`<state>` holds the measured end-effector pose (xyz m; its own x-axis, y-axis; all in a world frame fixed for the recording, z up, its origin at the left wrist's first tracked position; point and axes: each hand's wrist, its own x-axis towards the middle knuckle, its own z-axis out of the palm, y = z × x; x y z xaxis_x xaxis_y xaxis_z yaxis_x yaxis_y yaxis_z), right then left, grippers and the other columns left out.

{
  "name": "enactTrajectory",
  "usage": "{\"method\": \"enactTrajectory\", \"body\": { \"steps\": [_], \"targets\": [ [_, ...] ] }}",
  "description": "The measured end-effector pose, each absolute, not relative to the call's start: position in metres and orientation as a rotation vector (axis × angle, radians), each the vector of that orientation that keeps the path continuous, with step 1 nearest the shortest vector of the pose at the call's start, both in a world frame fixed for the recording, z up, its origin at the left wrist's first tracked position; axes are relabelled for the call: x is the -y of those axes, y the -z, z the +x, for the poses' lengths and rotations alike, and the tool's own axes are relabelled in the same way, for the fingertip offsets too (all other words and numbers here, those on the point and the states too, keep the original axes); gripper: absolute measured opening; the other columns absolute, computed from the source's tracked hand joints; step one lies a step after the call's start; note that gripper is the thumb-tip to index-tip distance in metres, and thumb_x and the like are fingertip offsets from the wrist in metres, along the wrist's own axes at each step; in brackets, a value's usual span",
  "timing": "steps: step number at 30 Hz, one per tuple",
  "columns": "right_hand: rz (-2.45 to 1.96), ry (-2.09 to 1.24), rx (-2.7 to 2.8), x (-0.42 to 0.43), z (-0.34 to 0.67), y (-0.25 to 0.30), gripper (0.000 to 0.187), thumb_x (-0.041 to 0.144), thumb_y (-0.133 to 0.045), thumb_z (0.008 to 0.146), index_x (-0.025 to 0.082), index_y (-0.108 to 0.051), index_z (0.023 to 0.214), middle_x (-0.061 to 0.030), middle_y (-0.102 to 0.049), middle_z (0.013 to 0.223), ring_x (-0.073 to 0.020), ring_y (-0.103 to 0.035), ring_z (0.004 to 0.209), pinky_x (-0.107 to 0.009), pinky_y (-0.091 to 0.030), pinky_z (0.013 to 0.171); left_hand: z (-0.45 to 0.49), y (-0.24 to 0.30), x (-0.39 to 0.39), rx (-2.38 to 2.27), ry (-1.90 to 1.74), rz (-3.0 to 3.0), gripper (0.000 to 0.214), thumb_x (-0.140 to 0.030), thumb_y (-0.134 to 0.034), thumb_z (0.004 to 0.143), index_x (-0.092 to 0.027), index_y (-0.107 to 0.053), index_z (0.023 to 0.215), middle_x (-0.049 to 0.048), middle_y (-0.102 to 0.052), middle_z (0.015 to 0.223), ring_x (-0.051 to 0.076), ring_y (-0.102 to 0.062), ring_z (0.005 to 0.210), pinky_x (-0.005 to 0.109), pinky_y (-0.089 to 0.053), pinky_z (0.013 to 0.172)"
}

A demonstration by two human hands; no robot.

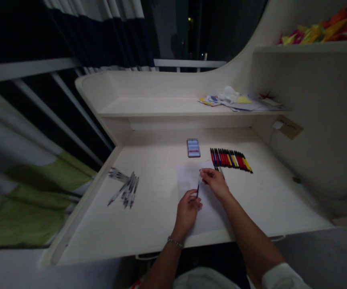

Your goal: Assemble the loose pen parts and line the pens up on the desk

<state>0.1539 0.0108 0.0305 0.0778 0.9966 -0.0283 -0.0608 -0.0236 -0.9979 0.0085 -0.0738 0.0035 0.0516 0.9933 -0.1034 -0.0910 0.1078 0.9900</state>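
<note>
Over a white sheet of paper point(185, 174), my left hand point(188, 206) is closed on the lower part of a slim dark pen point(197, 188). The fingertips of my right hand point(214, 180) pinch the same pen's upper end. Just beyond my right hand lies a row of red, blue, yellow and white pens point(230, 158) with black ends, side by side. Part of a dark pen shows beside my right hand, mostly hidden by it. To the left, a loose pile of clear and black pens point(128, 188) lies on the white desk point(155, 168).
A lit phone point(193, 147) lies behind the paper. Papers and a crumpled tissue point(229, 94) rest on the raised shelf point(161, 106). A wall socket with a plug point(278, 125) is at the right, its cable running down the side. Railings and curtains border the left.
</note>
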Motion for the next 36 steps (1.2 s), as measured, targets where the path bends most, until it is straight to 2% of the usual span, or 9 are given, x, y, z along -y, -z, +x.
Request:
{"method": "enactTrajectory", "body": {
  "steps": [12,21,29,36],
  "targets": [
    [-1.239,-1.174,1.133,-0.009,0.159,-0.026,0.041,0.051,-0.075,0.066,0.016,-0.071,0.087,-0.0016,-0.064,0.065,-0.0137,-0.054,0.056,-0.028,-0.041,0.054,0.011,-0.001,0.075,-1.167,-1.116,1.071,0.032,-0.032,-0.070,0.075,-0.014,-0.065,0.101,0.0074,-0.070,0.080,0.018,-0.067,0.065,0.029,-0.052,0.062],
    [-1.256,-1.164,1.113,-0.006,0.161,-0.027,0.041,0.050,-0.076,0.065,0.016,-0.071,0.087,-0.0034,-0.067,0.069,-0.0148,-0.055,0.057,-0.029,-0.042,0.056,0.011,0.001,0.074,-1.166,-1.129,1.078,0.030,-0.030,-0.070,0.076,-0.014,-0.066,0.101,0.0065,-0.068,0.081,0.017,-0.067,0.064,0.028,-0.053,0.062],
    [-1.241,-1.286,1.166,0.007,0.155,-0.014,0.032,0.043,-0.075,0.068,0.017,-0.071,0.085,-0.0001,-0.063,0.063,-0.0127,-0.051,0.054,-0.028,-0.040,0.055,0.010,0.000,0.071,-1.163,-1.126,1.028,0.034,-0.030,-0.073,0.074,-0.013,-0.066,0.102,0.0085,-0.071,0.083,0.018,-0.068,0.065,0.028,-0.052,0.063],
    [-1.221,-1.369,1.128,0.014,0.157,-0.021,0.033,0.044,-0.076,0.065,0.017,-0.070,0.082,-0.0002,-0.064,0.063,-0.0125,-0.050,0.054,-0.027,-0.037,0.055,0.007,-0.012,0.074,-1.026,-1.040,0.806,0.037,-0.031,-0.077,0.068,-0.012,-0.068,0.098,0.0096,-0.072,0.081,0.017,-0.066,0.063,0.029,-0.052,0.061]
  ]
}}
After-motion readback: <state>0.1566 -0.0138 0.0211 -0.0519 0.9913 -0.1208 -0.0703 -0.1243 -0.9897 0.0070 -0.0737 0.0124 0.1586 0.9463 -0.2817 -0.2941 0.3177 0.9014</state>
